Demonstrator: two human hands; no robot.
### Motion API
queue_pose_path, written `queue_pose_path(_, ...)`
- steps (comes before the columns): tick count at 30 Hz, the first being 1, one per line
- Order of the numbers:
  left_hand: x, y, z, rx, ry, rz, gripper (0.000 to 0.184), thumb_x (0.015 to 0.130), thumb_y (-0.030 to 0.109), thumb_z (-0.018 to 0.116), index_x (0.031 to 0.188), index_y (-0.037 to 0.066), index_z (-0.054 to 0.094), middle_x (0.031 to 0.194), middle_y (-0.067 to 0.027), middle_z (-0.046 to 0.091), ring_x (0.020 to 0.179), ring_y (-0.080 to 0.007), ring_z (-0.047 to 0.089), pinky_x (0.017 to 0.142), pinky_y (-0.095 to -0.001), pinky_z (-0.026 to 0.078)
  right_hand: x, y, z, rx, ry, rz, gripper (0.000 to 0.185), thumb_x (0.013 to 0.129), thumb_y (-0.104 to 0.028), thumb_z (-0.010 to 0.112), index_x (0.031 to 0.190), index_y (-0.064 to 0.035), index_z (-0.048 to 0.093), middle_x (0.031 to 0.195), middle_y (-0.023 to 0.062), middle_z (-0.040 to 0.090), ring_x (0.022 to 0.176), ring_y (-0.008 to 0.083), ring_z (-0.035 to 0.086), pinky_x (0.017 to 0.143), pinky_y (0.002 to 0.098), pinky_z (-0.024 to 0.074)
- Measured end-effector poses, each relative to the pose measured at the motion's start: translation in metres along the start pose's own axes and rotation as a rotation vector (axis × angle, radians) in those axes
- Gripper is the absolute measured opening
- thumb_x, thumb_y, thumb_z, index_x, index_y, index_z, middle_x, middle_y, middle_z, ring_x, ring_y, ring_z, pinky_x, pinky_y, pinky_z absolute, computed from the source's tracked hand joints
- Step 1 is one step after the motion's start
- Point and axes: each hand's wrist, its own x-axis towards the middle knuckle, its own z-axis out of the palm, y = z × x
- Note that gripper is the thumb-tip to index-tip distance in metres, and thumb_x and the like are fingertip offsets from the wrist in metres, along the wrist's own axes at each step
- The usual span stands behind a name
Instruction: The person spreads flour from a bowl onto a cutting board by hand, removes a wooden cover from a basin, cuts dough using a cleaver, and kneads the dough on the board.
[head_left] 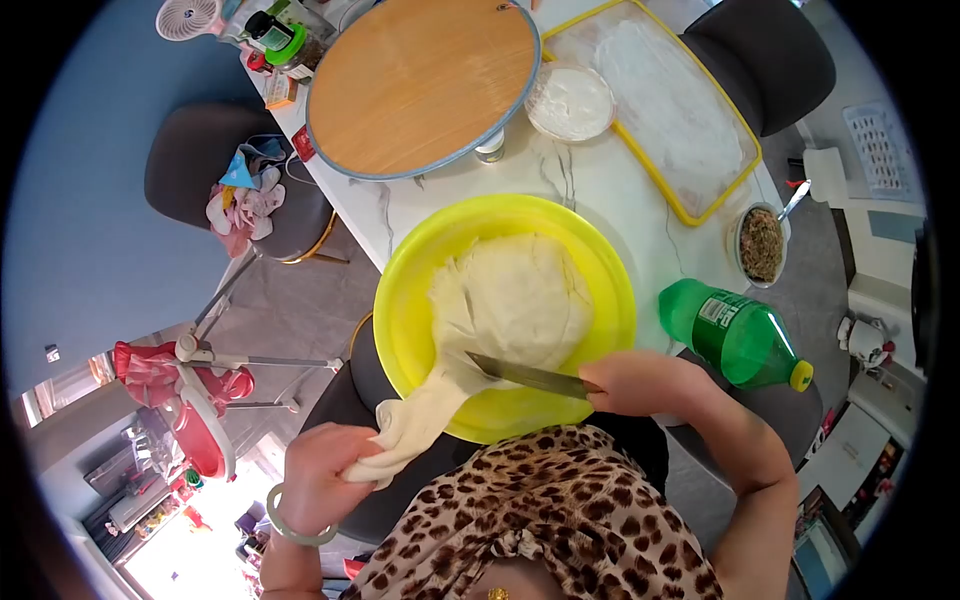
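Observation:
A large mass of pale dough (525, 300) lies in a yellow basin (605, 260) at the table's near edge. My left hand (325, 470) is closed on a strip of that dough, stretched out over the basin's rim toward the lower left. My right hand (640, 382) grips the handle of a knife (535, 377). Its blade points left across the basin, with the tip against the dough where the strip leaves the main mass. Whether the blade has cut in there, I cannot tell.
Beyond the basin stand a round wooden board (425, 85), a bowl of white powder (570, 102) and a yellow-rimmed tray (690, 120) dusted white. At right are a bowl of filling (760, 245) with a spoon and a green bottle (735, 332) on its side.

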Motion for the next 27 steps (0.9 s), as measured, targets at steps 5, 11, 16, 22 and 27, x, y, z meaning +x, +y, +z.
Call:
queue_pose_path(5, -0.005, 0.009, -0.002, 0.004, -0.016, 0.038, 0.024, 0.056, 0.01, 0.074, 0.077, 0.007, 0.065, 0.081, -0.0077, 0.065, 0.064, -0.0256, 0.059, 0.058, -0.0319, 0.046, 0.025, -0.014, -0.001, 0.178, 0.257, -0.154, 0.019, 0.08, -0.021, 0.048, 0.083, -0.0015, 0.049, 0.072, 0.0195, 0.056, 0.068, 0.0378, 0.055, 0.061, 0.045, 0.0416)
queue_pose_path(11, -0.004, 0.01, -0.007, 0.002, -0.02, 0.093, 0.026, 0.055, 0.01, 0.075, 0.078, 0.007, 0.065, 0.081, -0.0079, 0.065, 0.064, -0.0253, 0.058, 0.056, -0.0321, 0.045, 0.063, -0.006, 0.024, 0.027, 0.207, -0.253, 0.021, 0.081, -0.021, 0.046, 0.083, 0.0001, 0.048, 0.068, 0.0189, 0.056, 0.064, 0.0358, 0.055, 0.059, 0.0445, 0.0418)
queue_pose_path(16, -0.001, 0.016, -0.021, -0.003, -0.065, 0.123, 0.024, 0.054, 0.009, 0.073, 0.077, 0.006, 0.064, 0.08, -0.0076, 0.065, 0.062, -0.0248, 0.058, 0.055, -0.0319, 0.045, 0.027, -0.016, -0.002, 0.131, -0.157, 0.099, 0.019, 0.078, -0.019, 0.047, 0.08, -0.0004, 0.051, 0.07, 0.0185, 0.058, 0.063, 0.0341, 0.057, 0.059, 0.0432, 0.0435)
queue_pose_path(22, -0.011, 0.029, -0.036, 0.027, -0.036, 0.093, 0.02, 0.052, 0.007, 0.071, 0.07, 0.007, 0.064, 0.075, -0.0074, 0.065, 0.059, -0.0246, 0.058, 0.053, -0.0312, 0.044, -0.004, 0.001, 0.001, 0.005, -0.032, -0.019, 0.02, 0.078, -0.017, 0.047, 0.087, -0.0005, 0.053, 0.08, 0.0176, 0.061, 0.076, 0.033, 0.06, 0.067, 0.0418, 0.0458)
queue_pose_path(27, -0.013, 0.036, -0.038, 0.038, -0.019, 0.084, 0.021, 0.051, 0.007, 0.071, 0.071, 0.007, 0.064, 0.076, -0.008, 0.065, 0.06, -0.0248, 0.059, 0.053, -0.0323, 0.044, 0.028, -0.022, -0.006, 0.073, 0.232, -0.209, 0.018, 0.078, -0.017, 0.047, 0.08, -0.0003, 0.051, 0.07, 0.0184, 0.056, 0.067, 0.0361, 0.055, 0.06, 0.0442, 0.0419)
